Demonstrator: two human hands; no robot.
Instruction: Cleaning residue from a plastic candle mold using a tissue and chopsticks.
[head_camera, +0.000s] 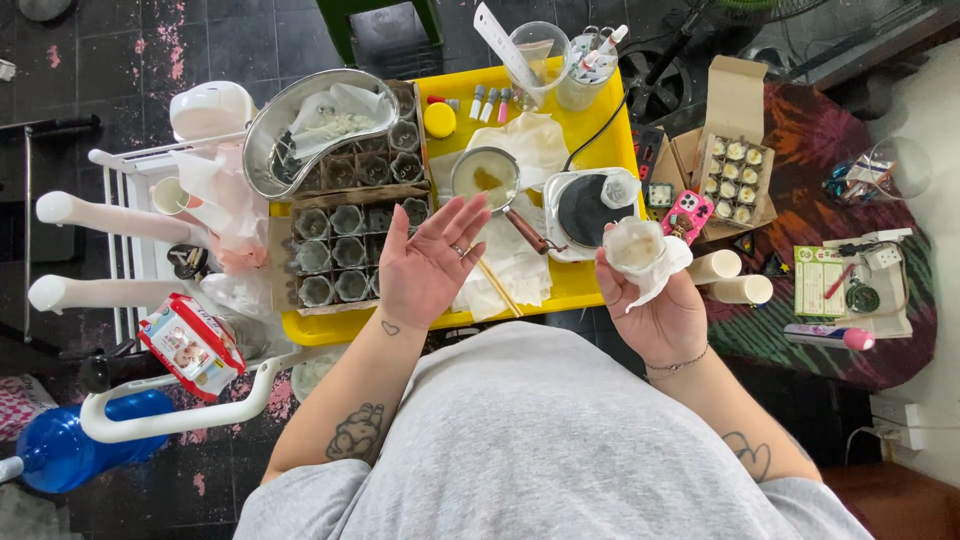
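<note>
Grey shirt fabric fills the foreground, above a dark tiled floor flecked with pink. Over the yellow tray (590, 283) the left hand (428, 265) hovers palm up, fingers spread, holding nothing. Just right of the tray, the right hand (655, 300) is closed around a small clear cup (634, 246) wrapped in white tissue (665, 275). On the tray stand a small saucepan (485, 178) and a cardboard rack of glass jars (345, 250).

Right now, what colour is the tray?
Yellow tray, clearest in the head view.
</note>
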